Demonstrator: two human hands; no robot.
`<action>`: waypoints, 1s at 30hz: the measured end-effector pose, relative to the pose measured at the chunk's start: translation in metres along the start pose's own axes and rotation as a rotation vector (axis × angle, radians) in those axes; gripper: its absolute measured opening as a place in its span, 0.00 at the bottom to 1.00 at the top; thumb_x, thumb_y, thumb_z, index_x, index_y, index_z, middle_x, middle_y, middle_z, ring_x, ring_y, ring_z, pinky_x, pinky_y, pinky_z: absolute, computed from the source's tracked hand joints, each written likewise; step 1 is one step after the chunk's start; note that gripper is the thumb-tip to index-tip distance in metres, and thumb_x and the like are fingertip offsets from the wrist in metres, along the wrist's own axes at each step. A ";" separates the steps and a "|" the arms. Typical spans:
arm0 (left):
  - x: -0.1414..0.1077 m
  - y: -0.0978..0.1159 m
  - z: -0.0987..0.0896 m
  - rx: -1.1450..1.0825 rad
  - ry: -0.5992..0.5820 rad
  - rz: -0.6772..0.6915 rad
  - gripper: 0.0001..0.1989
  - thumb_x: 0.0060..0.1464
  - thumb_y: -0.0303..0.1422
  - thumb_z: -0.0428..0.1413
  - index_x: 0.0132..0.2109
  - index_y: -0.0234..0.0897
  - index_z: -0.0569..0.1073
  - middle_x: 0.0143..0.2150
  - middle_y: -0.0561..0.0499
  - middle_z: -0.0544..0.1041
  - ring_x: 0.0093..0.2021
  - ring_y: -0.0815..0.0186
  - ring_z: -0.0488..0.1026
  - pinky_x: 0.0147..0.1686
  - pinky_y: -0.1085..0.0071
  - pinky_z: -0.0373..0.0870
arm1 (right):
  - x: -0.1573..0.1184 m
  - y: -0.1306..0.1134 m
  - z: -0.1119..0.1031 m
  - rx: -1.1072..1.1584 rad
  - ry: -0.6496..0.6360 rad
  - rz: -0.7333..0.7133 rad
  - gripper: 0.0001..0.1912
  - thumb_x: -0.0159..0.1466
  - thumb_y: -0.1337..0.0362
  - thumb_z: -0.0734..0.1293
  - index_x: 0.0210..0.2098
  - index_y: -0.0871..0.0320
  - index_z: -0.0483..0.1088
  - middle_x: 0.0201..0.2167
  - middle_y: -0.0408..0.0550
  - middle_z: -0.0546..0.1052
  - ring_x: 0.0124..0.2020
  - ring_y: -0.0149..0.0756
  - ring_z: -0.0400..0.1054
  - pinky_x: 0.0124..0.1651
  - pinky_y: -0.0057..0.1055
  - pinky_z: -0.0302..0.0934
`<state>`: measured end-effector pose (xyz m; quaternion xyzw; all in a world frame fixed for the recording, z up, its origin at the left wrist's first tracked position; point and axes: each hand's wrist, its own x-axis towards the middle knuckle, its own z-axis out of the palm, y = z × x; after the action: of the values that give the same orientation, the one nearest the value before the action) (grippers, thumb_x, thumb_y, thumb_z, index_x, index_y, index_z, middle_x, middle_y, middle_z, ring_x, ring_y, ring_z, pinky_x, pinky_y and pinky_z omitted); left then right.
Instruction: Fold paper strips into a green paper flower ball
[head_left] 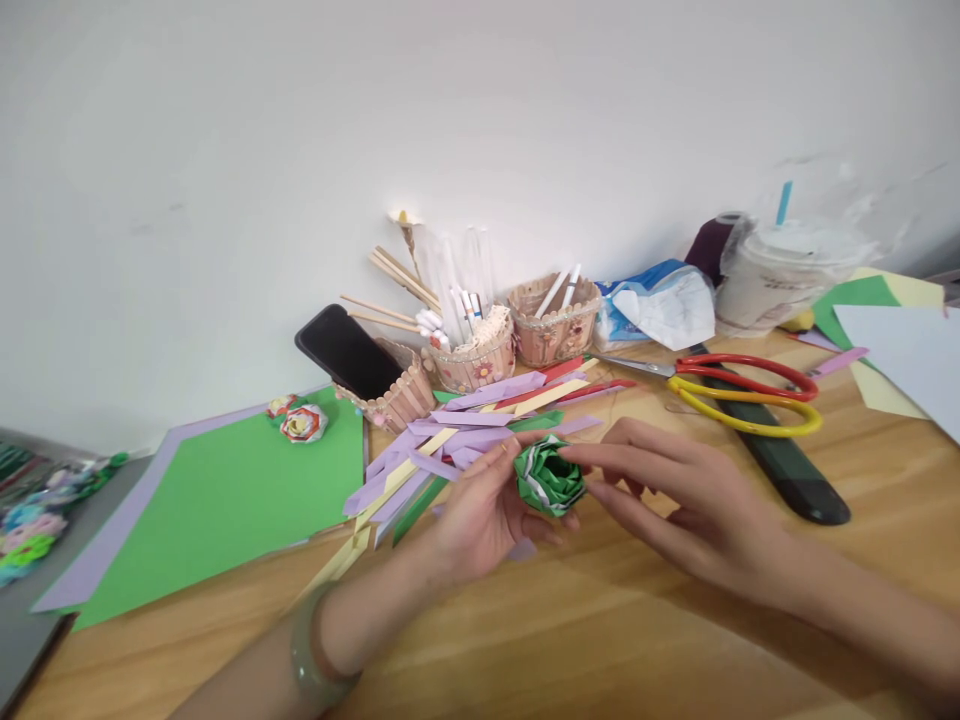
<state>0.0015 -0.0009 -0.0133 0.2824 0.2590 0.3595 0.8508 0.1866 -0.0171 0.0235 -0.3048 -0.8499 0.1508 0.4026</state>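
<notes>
A small green folded-paper rosette (551, 478) with white edges and a dark hollow in its middle rests in my left hand (484, 520), whose fingers and thumb curl round it. My right hand (675, 490) reaches in from the right, with its index fingertip touching the rosette's right rim. Its other fingers are bent and apart, and nothing shows between them. Just behind the hands lies a heap of folded paper strips (469, 420) in purple, cream, green and red. Two finished-looking paper rosettes (304, 423) sit on a green paper sheet (247, 490) at the left.
Scissors (739, 395) with red and yellow handles lie across a dark flat bar (795, 475). Along the wall stand decorated baskets (555, 315), a phone (349, 350), a tissue pack (652, 300) and a lidded cup (787, 270). Paper sheets (907, 350) lie far right.
</notes>
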 end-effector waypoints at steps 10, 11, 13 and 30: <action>-0.001 0.000 0.001 -0.021 -0.035 -0.011 0.13 0.57 0.39 0.47 0.45 0.38 0.69 0.35 0.48 0.76 0.23 0.68 0.74 0.17 0.75 0.71 | 0.002 -0.002 0.000 -0.002 -0.012 0.051 0.18 0.59 0.72 0.64 0.49 0.53 0.64 0.28 0.43 0.66 0.27 0.29 0.61 0.26 0.24 0.61; -0.001 0.000 0.001 -0.013 -0.027 -0.014 0.13 0.57 0.39 0.47 0.45 0.38 0.69 0.34 0.49 0.76 0.22 0.68 0.74 0.17 0.75 0.71 | 0.002 -0.002 0.001 0.010 -0.031 0.033 0.17 0.59 0.72 0.64 0.48 0.54 0.65 0.29 0.44 0.67 0.29 0.30 0.62 0.28 0.24 0.62; -0.001 0.000 0.002 0.008 -0.011 -0.026 0.14 0.57 0.40 0.47 0.45 0.38 0.69 0.32 0.49 0.75 0.21 0.68 0.74 0.16 0.75 0.71 | 0.001 -0.002 0.002 0.013 -0.044 0.007 0.15 0.60 0.73 0.63 0.46 0.55 0.66 0.30 0.45 0.67 0.31 0.30 0.63 0.30 0.24 0.62; -0.004 -0.001 0.007 0.161 0.133 -0.068 0.20 0.48 0.50 0.52 0.36 0.35 0.70 0.24 0.51 0.71 0.18 0.71 0.68 0.10 0.80 0.56 | 0.001 -0.001 0.000 0.097 -0.127 0.126 0.27 0.55 0.65 0.69 0.54 0.48 0.62 0.42 0.48 0.67 0.45 0.37 0.64 0.45 0.33 0.64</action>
<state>0.0042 -0.0061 -0.0082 0.3162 0.3524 0.3263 0.8182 0.1857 -0.0168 0.0246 -0.3276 -0.8445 0.2358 0.3520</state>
